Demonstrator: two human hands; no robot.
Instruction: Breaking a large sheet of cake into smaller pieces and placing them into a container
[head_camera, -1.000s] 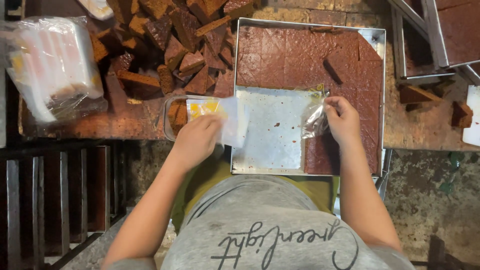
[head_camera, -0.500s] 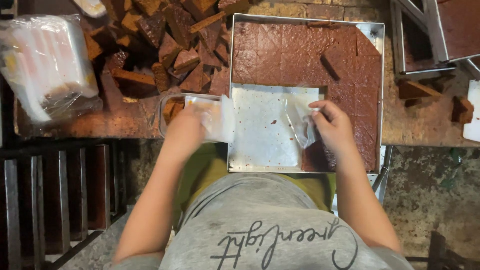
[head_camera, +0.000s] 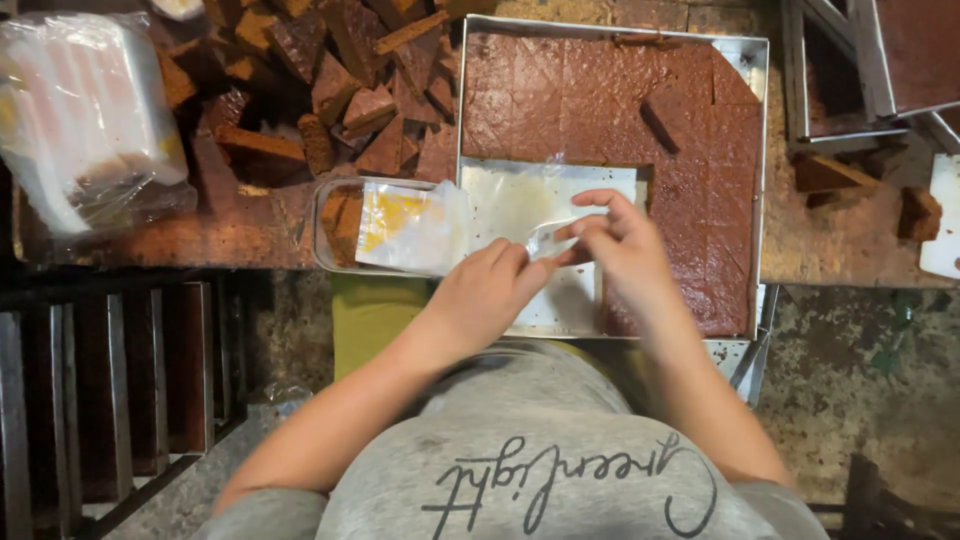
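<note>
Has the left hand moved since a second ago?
Yes. The left hand has shifted right, from beside the metal tray edge to over it, meeting the right hand.

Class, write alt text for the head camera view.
Both hands, left hand and right hand, pinch a clear plastic bag over a metal tray of cut brown cake. Loose cake pieces lie piled beside it.

L hand (head_camera: 487, 290) & R hand (head_camera: 618, 245) fingertips meet, apparently pinching.

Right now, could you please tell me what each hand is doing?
Left hand: closed, pinching the clear plastic bag.
Right hand: fingers pinched on the same bag, above the metal tray.
</note>
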